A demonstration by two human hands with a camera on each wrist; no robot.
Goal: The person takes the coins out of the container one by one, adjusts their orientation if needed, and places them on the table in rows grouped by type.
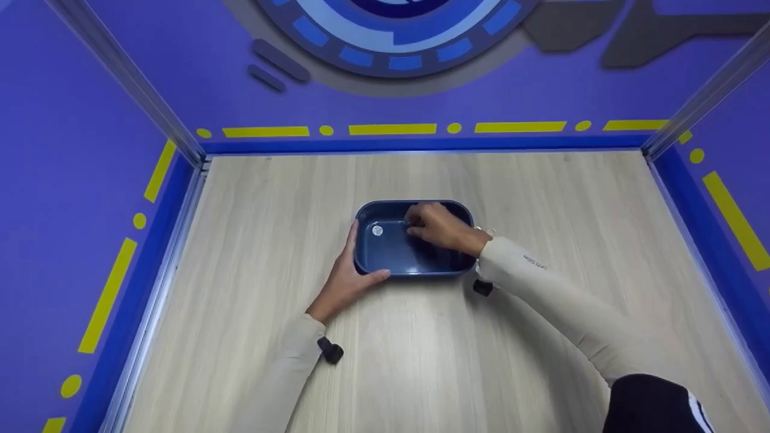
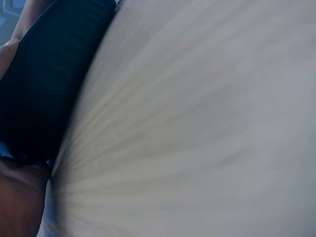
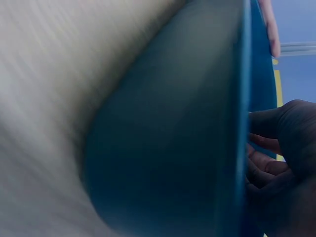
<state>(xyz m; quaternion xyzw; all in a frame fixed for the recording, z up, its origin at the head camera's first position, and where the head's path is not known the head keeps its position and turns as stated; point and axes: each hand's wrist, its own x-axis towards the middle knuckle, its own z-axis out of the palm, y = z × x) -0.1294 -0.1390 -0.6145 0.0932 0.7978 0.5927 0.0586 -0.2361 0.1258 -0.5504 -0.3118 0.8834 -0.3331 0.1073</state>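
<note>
A dark blue rectangular dish point(image 1: 397, 255) with rounded corners sits on the wooden tabletop. My left hand point(image 1: 349, 267) grips its left end, thumb along the front wall and fingers along the left side. In the left wrist view the dish's outer wall point(image 2: 54, 74) shows beside part of that hand. My right hand point(image 1: 439, 225) reaches over the right rim into the dish with its fingers bent. The right wrist view shows those fingers point(image 3: 264, 160) partly behind the dish wall point(image 3: 168, 128); whether they pinch something is hidden. A small round whitish spot point(image 1: 377, 230) shows inside the dish, at its left.
The wooden tabletop point(image 1: 252, 240) spreads around the dish. Blue-purple panels with yellow markings stand at the back point(image 1: 391, 108), left point(image 1: 72, 180) and right point(image 1: 734, 168). Small black devices are strapped at the left wrist point(image 1: 330, 350) and right wrist point(image 1: 482, 287).
</note>
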